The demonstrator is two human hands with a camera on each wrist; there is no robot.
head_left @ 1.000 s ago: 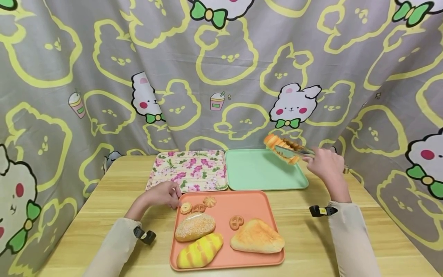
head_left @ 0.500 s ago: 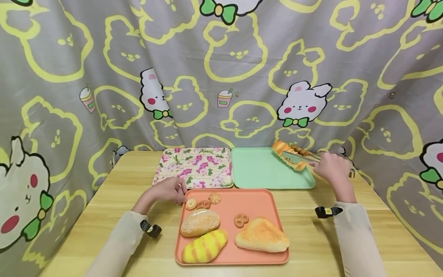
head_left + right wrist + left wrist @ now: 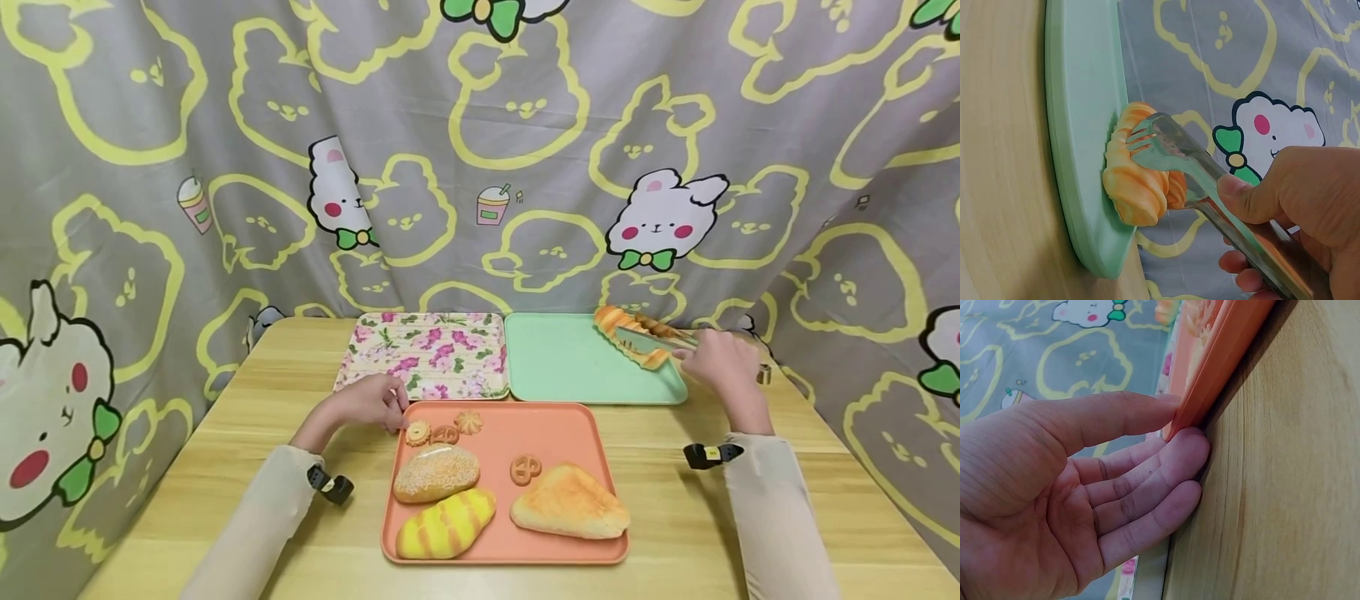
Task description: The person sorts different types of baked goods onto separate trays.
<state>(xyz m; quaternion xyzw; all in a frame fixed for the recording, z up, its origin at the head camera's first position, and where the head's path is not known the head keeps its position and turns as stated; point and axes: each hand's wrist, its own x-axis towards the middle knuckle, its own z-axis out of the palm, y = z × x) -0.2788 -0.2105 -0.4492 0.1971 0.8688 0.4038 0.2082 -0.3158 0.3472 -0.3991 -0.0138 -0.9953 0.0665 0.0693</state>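
Metal tongs (image 3: pixel 1191 169) are gripped in my right hand (image 3: pixel 720 365), thumb along the upper arm. Their ends straddle a ridged golden-brown bread roll (image 3: pixel 1135 172), which lies at the right side of the green tray (image 3: pixel 555 358). My left hand (image 3: pixel 1085 494) pinches the corner of the orange tray (image 3: pixel 551 429) between thumb and index finger. On that tray sit a sesame-topped bun (image 3: pixel 437 473), a yellow striped bread (image 3: pixel 447 525), a triangular bread (image 3: pixel 570 504), a pretzel (image 3: pixel 525 469) and several small cookies (image 3: pixel 469 422) by the far left corner.
A flower-patterned tray (image 3: pixel 427 354) lies left of the green one, both behind the orange tray on the wooden table (image 3: pixel 667 517). A patterned curtain (image 3: pixel 420 125) hangs close behind the table. A small metallic object (image 3: pixel 764 373) shows beyond my right hand.
My right hand has lowered the tongs and bread roll onto the green tray. The left hand keeps its place at the orange tray's corner. The head view has shifted slightly.
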